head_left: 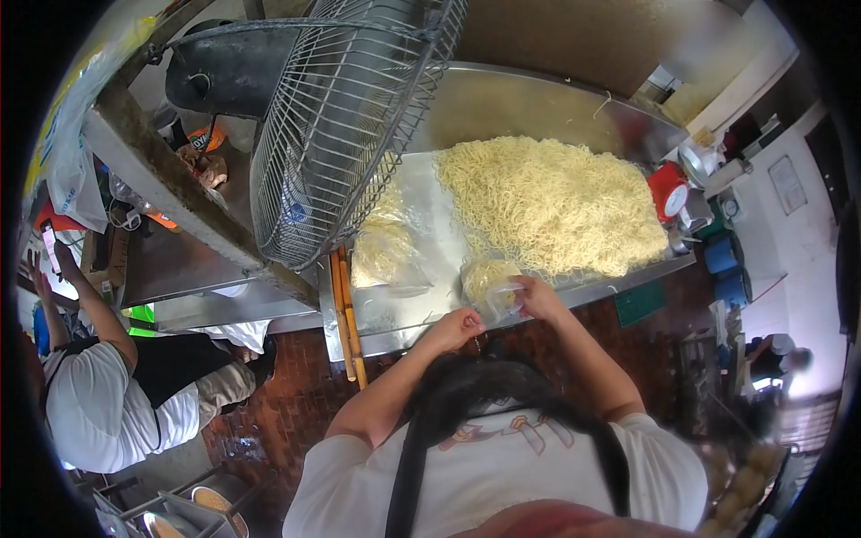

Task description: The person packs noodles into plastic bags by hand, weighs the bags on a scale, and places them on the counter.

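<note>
A big heap of pale yellow noodles [556,202] covers much of the metal table [435,318]. At the table's front edge stands a clear plastic bag with noodles in it [489,280]. My right hand [535,299] is closed on the right side of this bag's plastic. Just left of the bag's opening, my left hand [459,328] has its fingers pressed together; whatever they pinch is too small to name. More clear bags of noodles [384,251] lie on the left part of the table, beside the fan.
A large caged fan [332,134] stands close on the left. Two bamboo poles [345,314] overhang the table's front edge. A red scale [668,191] is at the right end. A person [117,394] stands at far left holding a phone; another person [776,357] is far right.
</note>
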{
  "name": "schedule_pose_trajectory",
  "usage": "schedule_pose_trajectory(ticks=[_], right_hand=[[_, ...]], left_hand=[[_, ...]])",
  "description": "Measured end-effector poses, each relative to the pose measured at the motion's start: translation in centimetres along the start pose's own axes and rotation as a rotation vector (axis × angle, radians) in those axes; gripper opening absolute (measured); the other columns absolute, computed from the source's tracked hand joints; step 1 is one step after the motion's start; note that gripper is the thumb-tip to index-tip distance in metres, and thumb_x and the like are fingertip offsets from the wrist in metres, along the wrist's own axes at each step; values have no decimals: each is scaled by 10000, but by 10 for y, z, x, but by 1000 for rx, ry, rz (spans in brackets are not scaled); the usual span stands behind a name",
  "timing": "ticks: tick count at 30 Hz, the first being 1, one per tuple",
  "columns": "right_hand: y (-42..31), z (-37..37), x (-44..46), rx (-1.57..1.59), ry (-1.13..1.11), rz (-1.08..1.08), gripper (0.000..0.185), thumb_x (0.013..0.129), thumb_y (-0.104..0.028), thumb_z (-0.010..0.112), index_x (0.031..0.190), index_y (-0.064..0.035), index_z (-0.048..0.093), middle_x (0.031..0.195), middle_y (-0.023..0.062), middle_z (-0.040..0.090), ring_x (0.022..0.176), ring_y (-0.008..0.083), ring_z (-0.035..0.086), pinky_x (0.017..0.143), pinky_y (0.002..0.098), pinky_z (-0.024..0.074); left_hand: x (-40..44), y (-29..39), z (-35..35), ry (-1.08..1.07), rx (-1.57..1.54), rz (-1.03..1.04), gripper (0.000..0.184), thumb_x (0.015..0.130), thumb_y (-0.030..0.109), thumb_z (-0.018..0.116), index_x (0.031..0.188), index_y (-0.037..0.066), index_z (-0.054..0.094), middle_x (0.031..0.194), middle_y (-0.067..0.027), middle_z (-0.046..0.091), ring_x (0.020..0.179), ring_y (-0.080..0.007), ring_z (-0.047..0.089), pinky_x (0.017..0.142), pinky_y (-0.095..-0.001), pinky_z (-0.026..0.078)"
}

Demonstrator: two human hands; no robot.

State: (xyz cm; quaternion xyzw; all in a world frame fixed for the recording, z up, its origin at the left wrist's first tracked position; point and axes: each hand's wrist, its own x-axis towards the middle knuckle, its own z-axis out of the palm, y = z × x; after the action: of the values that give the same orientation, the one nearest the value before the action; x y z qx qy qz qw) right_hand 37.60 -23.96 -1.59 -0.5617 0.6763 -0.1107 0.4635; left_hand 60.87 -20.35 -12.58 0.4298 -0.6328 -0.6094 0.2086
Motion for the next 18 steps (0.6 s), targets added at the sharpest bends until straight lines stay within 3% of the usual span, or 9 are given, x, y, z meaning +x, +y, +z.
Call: schedule_pose_trajectory(ticks=[10,13,18], right_hand=[[4,0,4,23,-13,0,450,948,18,437,1379,-32,555,783,93,641,596,164,609,540,306,524],[7,0,6,33,4,-36,379,969,-92,552,1341,-22,578,771,104,673,559,169,627,510,312,533],[19,2,13,18,10,-56,382,970,-86,528,1342,-19,576,765,113,672,547,177,630,512,316,534]], left_hand=[[1,-6,5,27,3,6,303,898,307,721,1044,54,642,790,-49,642,700,-152,593,626,-321,485],[-1,4,2,14,-33,-21,294,896,299,723,1037,54,643,796,-49,645,707,-151,595,635,-318,489],[5,-2,3,5,-49,11,284,892,289,726,1037,59,644,786,-42,642,691,-145,591,627,-307,486]])
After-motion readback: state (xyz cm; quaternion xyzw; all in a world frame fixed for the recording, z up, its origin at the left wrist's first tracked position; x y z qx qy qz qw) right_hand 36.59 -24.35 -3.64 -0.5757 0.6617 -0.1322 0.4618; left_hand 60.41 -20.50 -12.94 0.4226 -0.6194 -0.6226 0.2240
